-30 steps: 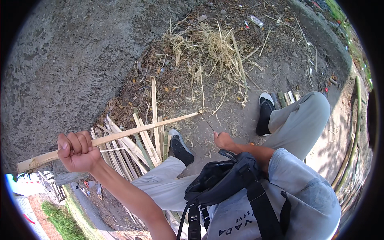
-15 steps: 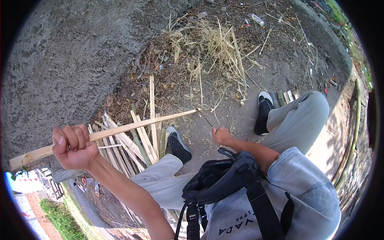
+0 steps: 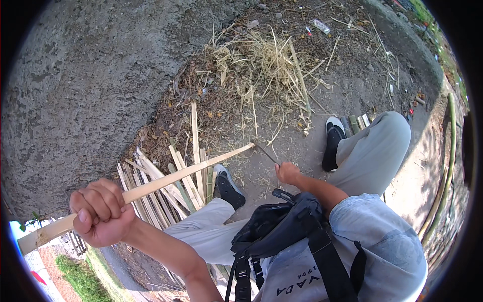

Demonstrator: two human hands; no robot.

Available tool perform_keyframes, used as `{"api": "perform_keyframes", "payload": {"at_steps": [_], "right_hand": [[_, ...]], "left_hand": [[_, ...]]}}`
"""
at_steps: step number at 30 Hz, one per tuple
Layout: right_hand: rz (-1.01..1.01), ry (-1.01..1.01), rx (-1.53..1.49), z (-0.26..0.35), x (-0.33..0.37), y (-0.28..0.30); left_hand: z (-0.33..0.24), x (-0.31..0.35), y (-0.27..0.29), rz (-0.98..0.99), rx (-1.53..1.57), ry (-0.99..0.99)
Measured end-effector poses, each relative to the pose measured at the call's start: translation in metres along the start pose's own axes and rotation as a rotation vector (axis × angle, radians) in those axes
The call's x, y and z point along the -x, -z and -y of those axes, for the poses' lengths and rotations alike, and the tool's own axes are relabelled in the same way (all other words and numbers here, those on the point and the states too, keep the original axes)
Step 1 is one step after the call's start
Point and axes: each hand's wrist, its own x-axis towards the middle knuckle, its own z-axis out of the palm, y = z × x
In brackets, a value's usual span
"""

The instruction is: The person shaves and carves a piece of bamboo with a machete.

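Note:
A long pale bamboo strip (image 3: 188,171) slants across the view from lower left to the middle. My left hand (image 3: 103,211) is closed in a fist around it near its wide end, which sticks out past the fist. At the strip's narrow far end lies the dark thin blade of a knife (image 3: 265,153), meeting or nearly meeting the bamboo. Its handle is hidden inside my right hand (image 3: 288,173), which is closed around it. Beneath the strip, several split bamboo strips (image 3: 151,194) lie in a pile beside my left shoe.
Curly bamboo shavings (image 3: 269,60) are heaped on the dirt ahead. A concrete slab (image 3: 95,85) rises at the left. Between my shoes (image 3: 331,143) is bare ground. Cut bamboo pieces (image 3: 357,123) lie by my right foot, with long poles (image 3: 445,176) at the far right.
My left fist and the bamboo strip have moved down and slightly right. My right hand with the knife has shifted a little right and down, the blade staying at the strip's end.

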Motion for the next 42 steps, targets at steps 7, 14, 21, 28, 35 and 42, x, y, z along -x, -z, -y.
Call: {"api": "perform_keyframes", "payload": {"at_steps": [7, 14, 21, 28, 35, 42], "right_hand": [[-0.098, -0.088, -0.163, -0.006, -0.016, -0.018], [-0.207, 0.069, -0.381, 0.053, -0.010, 0.033], [-0.415, 0.279, -0.618, 0.064, -0.025, 0.058], [-0.447, 0.216, -0.790, 0.061, -0.029, 0.058], [-0.443, 0.210, -0.748, 0.054, -0.040, 0.060], [-0.459, 0.158, -0.704, 0.047, -0.049, 0.064]], "left_hand": [[-0.099, -0.010, 0.011, 0.035, -0.063, -0.113], [-0.152, 0.040, 0.037, -0.002, 0.045, -0.206], [-0.172, 0.083, 0.028, -0.006, 0.028, -0.225], [-0.169, 0.093, 0.016, -0.022, 0.136, -0.258], [-0.169, 0.100, 0.000, 0.025, 0.160, -0.298], [-0.182, 0.126, -0.023, -0.083, -0.020, -0.272]]}}
